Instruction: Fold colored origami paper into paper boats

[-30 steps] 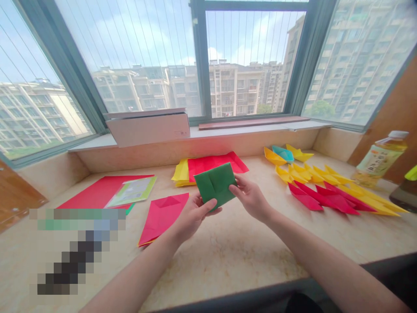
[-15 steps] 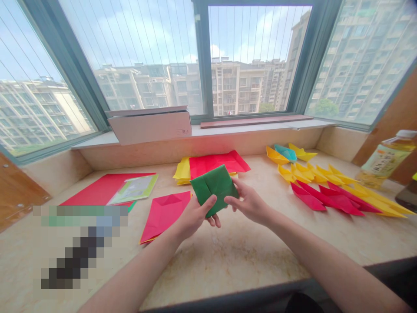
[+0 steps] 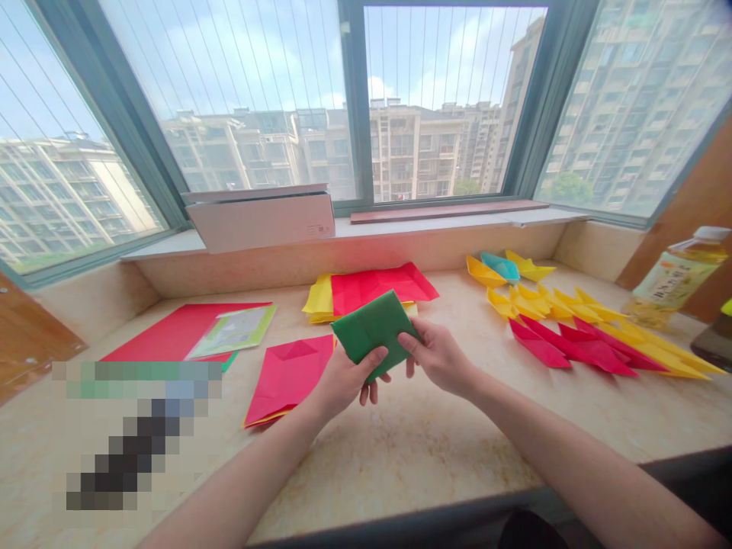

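A folded green paper, roughly square and tilted, is held up above the counter between both hands. My left hand grips its lower left edge, thumb on the front face and fingers behind. My right hand pinches the right edge, its thumb pressed on the front and the other fingers mostly hidden behind. To the left of my left hand lies a stack of folded red paper with some yellow showing beneath. Behind the green paper are creased red sheets over yellow sheets.
Folded boats stand on the right: yellow boats, red boats and a blue boat. A drink bottle is behind them. Flat red paper and a clear packet lie left. A white box sits on the sill.
My right thumb has moved up and further onto the green paper's front face. The front now looks flatter and smoother, with the earlier crease lines less visible.
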